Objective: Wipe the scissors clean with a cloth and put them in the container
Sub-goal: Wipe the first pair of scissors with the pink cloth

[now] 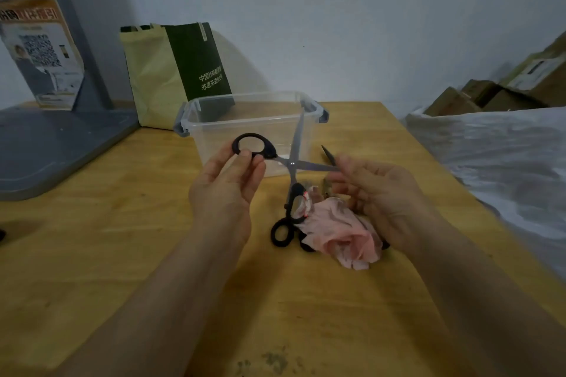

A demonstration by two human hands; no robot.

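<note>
Black-handled steel scissors (291, 164) splayed open, oval loop pinched by left fingers (245, 159), blade by right fingers (343, 162).

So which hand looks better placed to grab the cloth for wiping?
The right hand, probably. It sits just beside the pink cloth on the table, while the left hand is busy pinching a handle loop of the open scissors.

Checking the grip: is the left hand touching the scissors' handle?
Touching. The head view shows the left hand pinching the black handle loop of the scissors between thumb and fingers.
</note>
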